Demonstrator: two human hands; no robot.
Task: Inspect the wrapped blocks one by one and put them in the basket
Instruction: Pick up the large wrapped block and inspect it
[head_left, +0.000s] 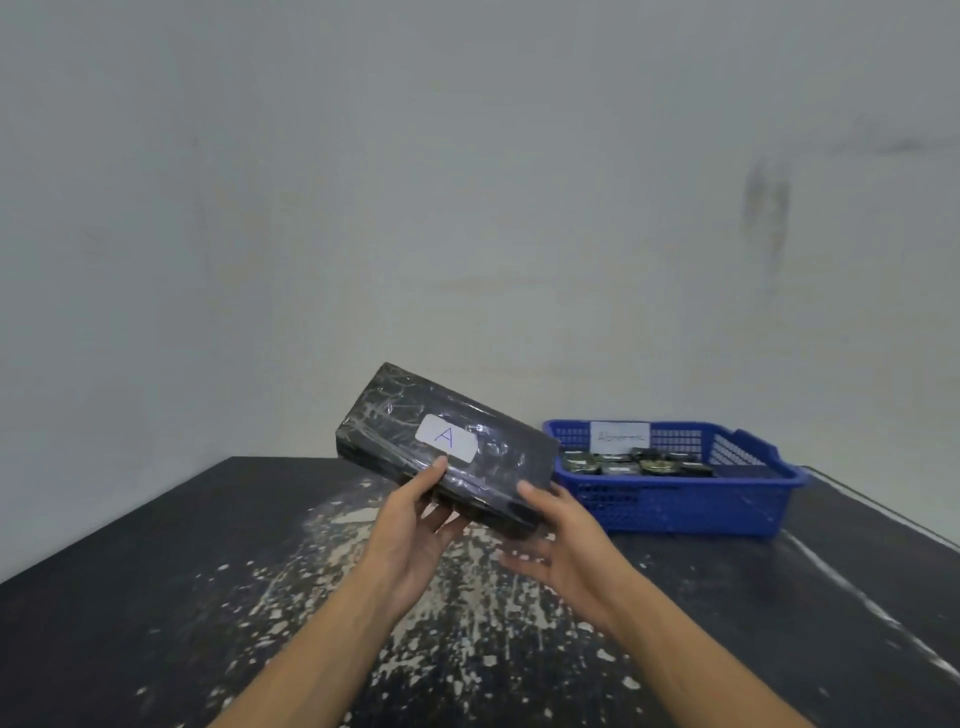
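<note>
Two bare forearms entered from the lower edge and met above a black table top (156, 597) flecked with pale worn patches. The left hand (415, 530) gripped a black rectangular block (384, 410) wrapped in clear, wrinkled plastic film. Its thumb lay on the upper face just below a white label (445, 438), on which we read a handwritten "A", and its fingers curled beneath. The right hand (563, 540) stood at the block's near right end, thumb touching the upper face. Its fingers were spread below and blurred, so we could not tell whether they touched the underside. The block was held clear of the table and tilted, with its far left end raised. In view, its right end overlapped the left corner of a blue perforated plastic basket (675, 506). The basket stood on the table at the right, close to a pale grey wall (467, 182). It held several small dark wrapped pieces (639, 463) and bore a white paper tag (620, 437) on its rear wall; we could not read the writing.
</note>
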